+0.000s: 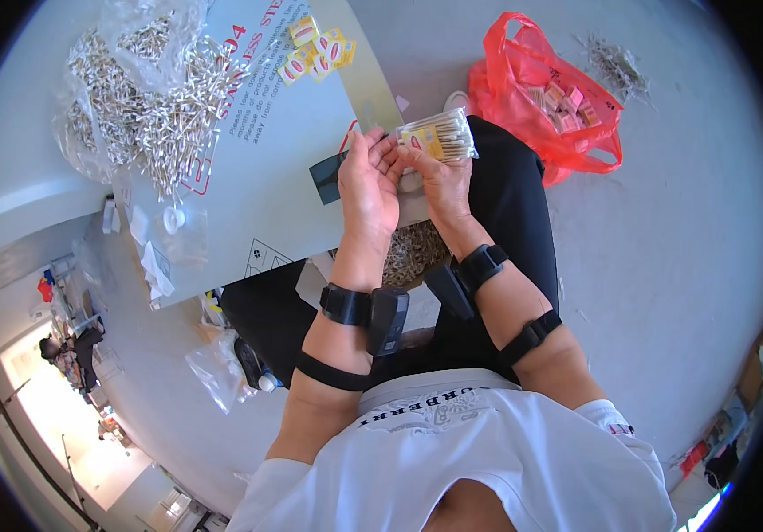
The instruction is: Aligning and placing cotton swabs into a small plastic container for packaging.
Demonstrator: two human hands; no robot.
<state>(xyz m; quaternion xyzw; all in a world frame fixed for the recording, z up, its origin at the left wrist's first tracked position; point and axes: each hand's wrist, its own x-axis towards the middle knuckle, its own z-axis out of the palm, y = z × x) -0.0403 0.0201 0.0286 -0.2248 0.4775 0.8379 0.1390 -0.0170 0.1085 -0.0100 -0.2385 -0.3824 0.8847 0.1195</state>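
A clear packet of cotton swabs (454,135) with a yellow label is held up over the table's right edge. My right hand (444,184) grips its lower side between thumb and fingers. Beside the packet's left end, my left hand (369,191) is turned palm up, fingers apart and slightly bent. I see nothing in that palm; whether its fingertips touch the packet I cannot tell. Several small yellow label cards (321,53) lie at the table's far side. A large heap of loose cotton swabs (164,111), partly in clear plastic, covers the far left.
The table (284,168) bears a dark flat piece (326,180) by my left hand and a white tape roll (173,219). On the floor at right stands a red plastic bag (510,75) with small pink packs, near scattered swabs (619,66). More swabs (415,253) lie below my wrists.
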